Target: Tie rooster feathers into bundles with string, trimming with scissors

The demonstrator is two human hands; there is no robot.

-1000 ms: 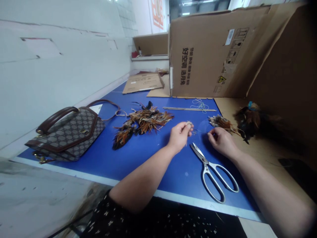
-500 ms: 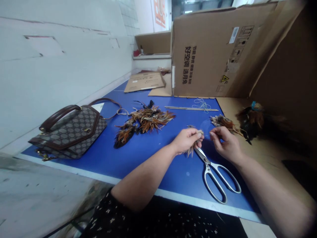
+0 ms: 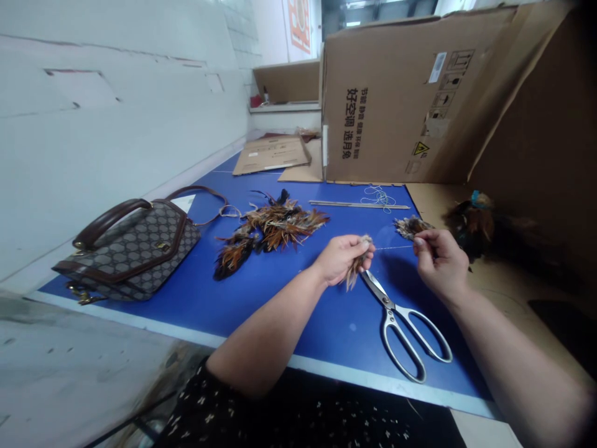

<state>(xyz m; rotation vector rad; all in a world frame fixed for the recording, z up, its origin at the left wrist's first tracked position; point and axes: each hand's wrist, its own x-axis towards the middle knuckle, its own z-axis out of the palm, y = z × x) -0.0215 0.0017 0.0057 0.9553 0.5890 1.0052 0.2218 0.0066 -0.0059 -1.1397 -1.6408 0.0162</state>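
Pinched in my left hand is a small bunch of brown feathers, its tips pointing down and its base showing above the thumb. A thin pale thread runs taut from that base to my right hand, whose thumb and finger are closed on it. Metal scissors lie on the blue table just below, blades toward my left hand and handles toward me. Behind my right fingers rests another feather bunch. A larger pile of brown and black feathers lies to the left.
A patterned handbag stands at the left by the wall. Thin sticks and a tangle of thread lie farther back. A big cardboard box rises behind them. Dark feathers sit on cardboard at the right.
My right hand has moved right, away from my left, and the thread between them is now longer and taut. My left hand has shifted slightly left with the feather bunch.
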